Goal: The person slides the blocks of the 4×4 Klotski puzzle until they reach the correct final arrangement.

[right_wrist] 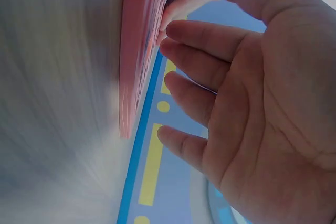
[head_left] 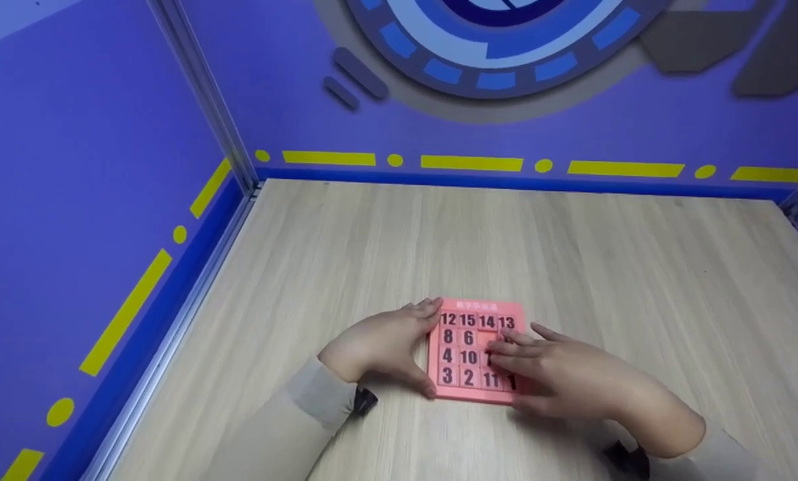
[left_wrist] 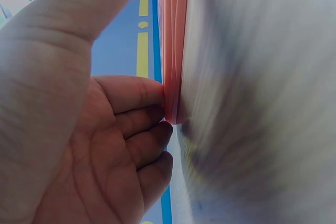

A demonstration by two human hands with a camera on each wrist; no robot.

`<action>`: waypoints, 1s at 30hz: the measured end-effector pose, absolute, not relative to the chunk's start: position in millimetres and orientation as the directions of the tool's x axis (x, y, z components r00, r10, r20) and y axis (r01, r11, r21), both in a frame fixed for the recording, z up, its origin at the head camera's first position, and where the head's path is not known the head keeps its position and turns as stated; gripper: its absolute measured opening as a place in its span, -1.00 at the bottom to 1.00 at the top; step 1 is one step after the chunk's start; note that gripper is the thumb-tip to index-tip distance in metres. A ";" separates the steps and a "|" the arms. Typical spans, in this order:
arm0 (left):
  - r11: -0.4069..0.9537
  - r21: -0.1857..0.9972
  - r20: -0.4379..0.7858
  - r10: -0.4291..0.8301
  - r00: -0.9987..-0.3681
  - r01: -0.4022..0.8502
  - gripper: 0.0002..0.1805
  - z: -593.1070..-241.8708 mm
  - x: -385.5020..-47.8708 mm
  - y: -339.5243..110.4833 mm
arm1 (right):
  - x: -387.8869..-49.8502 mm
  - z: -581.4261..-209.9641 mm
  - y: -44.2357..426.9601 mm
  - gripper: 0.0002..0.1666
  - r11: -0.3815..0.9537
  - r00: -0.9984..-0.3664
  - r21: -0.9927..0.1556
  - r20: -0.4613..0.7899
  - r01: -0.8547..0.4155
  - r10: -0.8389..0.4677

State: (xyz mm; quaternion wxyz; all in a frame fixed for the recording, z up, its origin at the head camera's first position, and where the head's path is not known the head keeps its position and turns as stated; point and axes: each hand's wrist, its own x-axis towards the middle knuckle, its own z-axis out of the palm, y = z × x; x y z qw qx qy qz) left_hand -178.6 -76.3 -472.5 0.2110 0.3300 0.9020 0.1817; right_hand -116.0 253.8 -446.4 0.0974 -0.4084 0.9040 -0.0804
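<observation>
A pink sliding number puzzle lies flat on the wooden table, its tiles showing black numbers such as 12, 15, 14 and 13 along the top row. The left hand grips its left side, with fingers at the upper left corner and thumb at the lower left corner. Over the right part of the tiles lies the right hand, fingers extended and covering some numbers. An empty slot shows right of the 6. In the left wrist view, fingers of the left hand touch the puzzle's edge. The right hand has spread fingers in the right wrist view.
The light wooden table extends around the puzzle. Blue panels with yellow dashes stand behind it and at the left, joined by a metal corner post.
</observation>
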 end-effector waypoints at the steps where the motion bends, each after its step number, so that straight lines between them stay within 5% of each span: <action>1: 0.716 0.464 -0.258 0.673 -0.693 0.522 0.50 -472.2 -178.8 -76.3 | -115.9 -447.0 253.5 -0.18 0.653 -0.646 -0.227 -0.115 -0.722 -0.754; 30: 0.713 0.486 -0.261 0.671 -0.694 0.506 0.48 -472.7 -179.7 -76.2 | -126.6 -459.7 260.8 0.04 0.770 -0.747 -0.264 -0.202 -0.581 -0.633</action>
